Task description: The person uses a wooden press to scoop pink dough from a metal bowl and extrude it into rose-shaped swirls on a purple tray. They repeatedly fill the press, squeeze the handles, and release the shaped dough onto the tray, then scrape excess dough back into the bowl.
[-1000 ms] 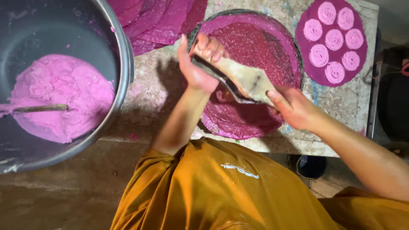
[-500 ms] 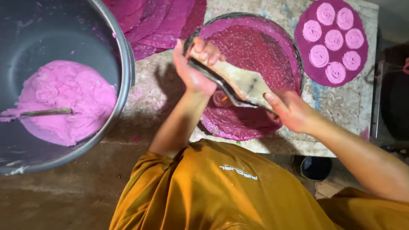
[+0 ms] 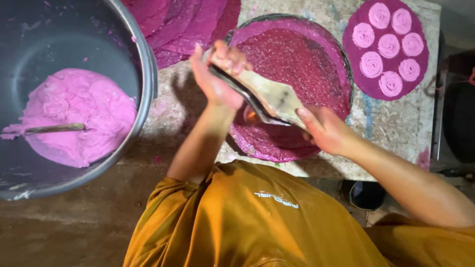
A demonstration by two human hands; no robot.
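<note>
Head view: scraper blade spans both hands; left grip and right grip pinching its ends.

A flat, pale scraper-like blade, dark-edged, slants between both hands, gripped at each end, just above the magenta sheet.

Smooth grey metal pot holds soft matt pink dough; the scraper looks worn, the bench rough and stained.
</note>
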